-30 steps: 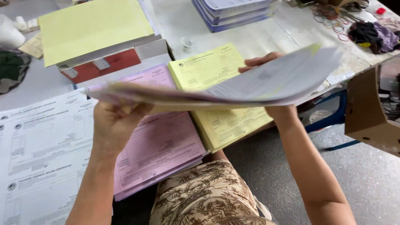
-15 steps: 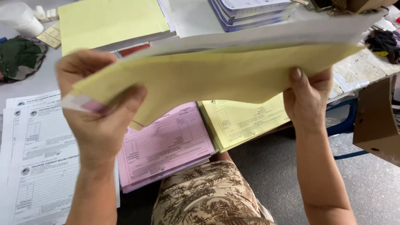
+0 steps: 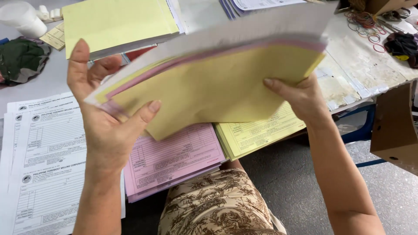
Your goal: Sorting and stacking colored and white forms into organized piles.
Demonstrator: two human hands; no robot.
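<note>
Both my hands hold up a bundle of paper sheets (image 3: 217,82), yellow on the near face with pink and white layers behind. My left hand (image 3: 104,117) grips its left end, thumb on the yellow face. My right hand (image 3: 300,98) grips the lower right edge. The bundle is tilted, its right end higher, above the table. Under it lie a pink stack of forms (image 3: 174,159) and a yellow stack of forms (image 3: 257,135).
White printed forms (image 3: 43,165) lie at the left. A yellow-topped pile (image 3: 113,24) sits at the back, with a white cup (image 3: 21,17) and dark cloth (image 3: 19,58) beside it. Rubber bands (image 3: 363,26) lie on the worn tabletop (image 3: 361,65); a cardboard box (image 3: 394,126) stands at right.
The bundle has turned from lying nearly flat to showing its yellow face, and my hands have raised it higher and closer to the camera.
</note>
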